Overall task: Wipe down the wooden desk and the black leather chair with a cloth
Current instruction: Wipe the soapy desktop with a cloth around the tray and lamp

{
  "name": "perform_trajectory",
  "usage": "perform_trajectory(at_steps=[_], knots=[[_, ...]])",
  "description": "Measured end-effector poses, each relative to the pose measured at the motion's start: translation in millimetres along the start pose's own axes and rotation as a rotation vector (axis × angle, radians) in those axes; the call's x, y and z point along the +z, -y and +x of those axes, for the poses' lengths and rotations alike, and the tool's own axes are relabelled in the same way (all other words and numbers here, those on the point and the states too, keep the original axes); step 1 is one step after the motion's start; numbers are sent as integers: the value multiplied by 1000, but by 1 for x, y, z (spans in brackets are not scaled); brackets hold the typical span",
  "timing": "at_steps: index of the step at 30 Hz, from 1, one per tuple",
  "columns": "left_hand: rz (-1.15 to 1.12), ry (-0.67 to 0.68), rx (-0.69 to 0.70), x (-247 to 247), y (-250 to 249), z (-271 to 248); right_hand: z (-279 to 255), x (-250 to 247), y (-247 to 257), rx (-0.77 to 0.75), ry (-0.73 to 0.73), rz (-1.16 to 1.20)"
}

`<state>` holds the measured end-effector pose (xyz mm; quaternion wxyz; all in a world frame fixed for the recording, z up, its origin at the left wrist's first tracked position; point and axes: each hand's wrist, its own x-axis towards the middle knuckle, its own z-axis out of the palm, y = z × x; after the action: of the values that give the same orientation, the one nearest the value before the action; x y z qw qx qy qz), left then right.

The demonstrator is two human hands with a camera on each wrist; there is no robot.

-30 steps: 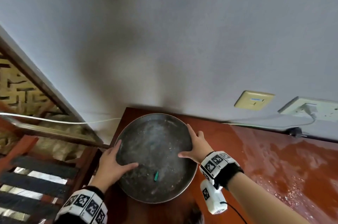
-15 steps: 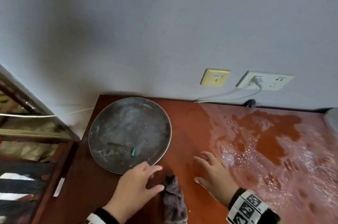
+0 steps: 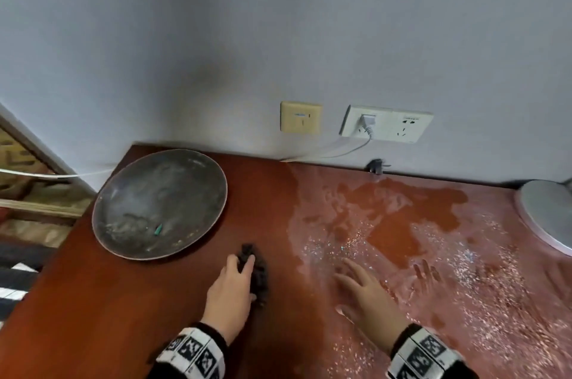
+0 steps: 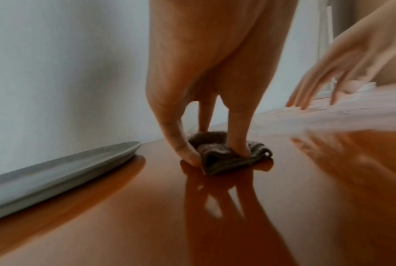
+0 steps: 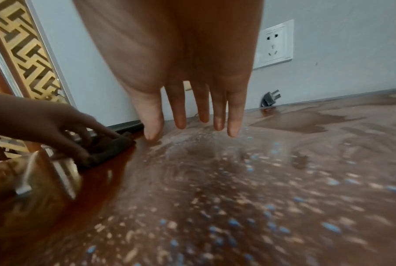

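Note:
The reddish wooden desk (image 3: 117,310) is glossy on its left and covered with dust and specks on its right. A small dark cloth (image 3: 259,278) lies bunched on the desk in front of the round plate. My left hand (image 3: 244,270) is on it; in the left wrist view the thumb and fingers (image 4: 239,144) pinch the cloth (image 4: 233,162) against the wood. To the right, my right hand (image 3: 349,273) hovers just over the dusty area, with its fingers (image 5: 217,115) straight and spread and nothing in them. No chair is in view.
A dark round metal plate (image 3: 159,202) with a small green bit (image 3: 158,229) sits at the desk's back left corner. Wall sockets (image 3: 387,123), a white cord and a loose black plug (image 3: 376,165) line the back edge. A grey round base (image 3: 548,214) stands at the far right.
Both hands let go of the plate, which now rests at the back left. My left hand came down and took hold of the cloth; my right hand moved right over the dusty part.

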<state>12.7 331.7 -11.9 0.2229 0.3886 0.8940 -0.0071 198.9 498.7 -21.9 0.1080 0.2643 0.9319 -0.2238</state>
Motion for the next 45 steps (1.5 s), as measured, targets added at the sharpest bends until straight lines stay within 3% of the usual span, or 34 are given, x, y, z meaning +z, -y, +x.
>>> perform_trajectory(at_steps=[3, 7, 10, 14, 19, 24, 26, 30, 33, 34, 36, 39, 41, 43, 45], knots=[[192, -25, -24, 0, -54, 15, -13, -4, -33, -4, -4, 30], [382, 39, 168, 22, -99, -1, -23, -11, -62, -13, -4, 59], [436, 28, 152, 30, -89, -2, -16, -21, -69, -52, 23, 94], [443, -154, -14, 3, -58, 51, 1, -32, -69, -51, 3, 96], [386, -249, 50, -20, -65, 112, 20, -46, -78, -22, 3, 72], [366, 49, 270, -1, -100, 106, 70, -61, -97, 67, -8, 18], [332, 11, 267, -2, -92, 117, 92, -69, -103, 109, -15, -22], [281, -220, 46, -30, -73, 169, 119, -78, -115, 149, -10, -68], [252, -83, 8, -36, -79, 189, 122, -74, -122, 187, 10, -90], [274, -87, 82, -28, -86, 192, 120, -71, -123, 200, 15, -84], [366, 65, 221, -5, -95, 192, 117, -66, -123, 201, 0, -59], [327, -5, 331, -12, -103, 188, 117, -69, -125, 184, -35, -26], [303, -87, 266, -33, -96, 199, 118, -71, -126, 183, -10, -62], [291, -78, 143, -50, -88, 210, 120, -75, -127, 190, 36, -121], [246, -82, 133, -44, -91, 212, 126, -83, -128, 190, 77, -163]])
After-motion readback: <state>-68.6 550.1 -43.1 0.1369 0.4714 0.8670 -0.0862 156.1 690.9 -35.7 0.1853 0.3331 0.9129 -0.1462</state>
